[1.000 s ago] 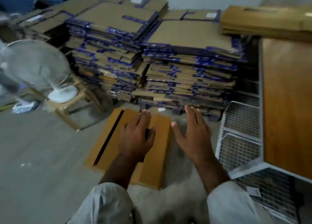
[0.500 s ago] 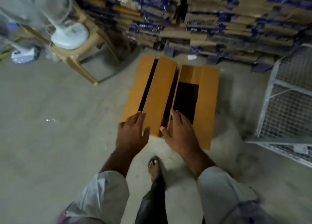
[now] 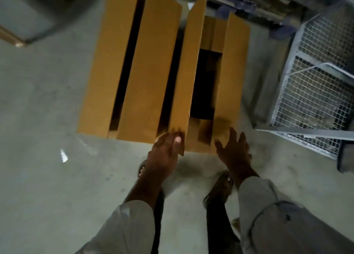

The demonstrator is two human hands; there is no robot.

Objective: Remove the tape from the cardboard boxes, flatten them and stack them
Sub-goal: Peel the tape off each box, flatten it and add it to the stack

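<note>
On the floor, cardboard box (image 3: pixel 237 66), left hand (image 3: pixel 164 150) pinching its flap (image 3: pixel 188 75)

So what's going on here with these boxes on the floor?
A person is bent over two open cardboard boxes on the concrete floor. The left hand pinches the near corner of a raised flap on the right-hand box, its flaps standing open. The right hand is spread open just short of that box, holding nothing. The left-hand box lies untouched. A wire-mesh rack stands to the right.
</note>
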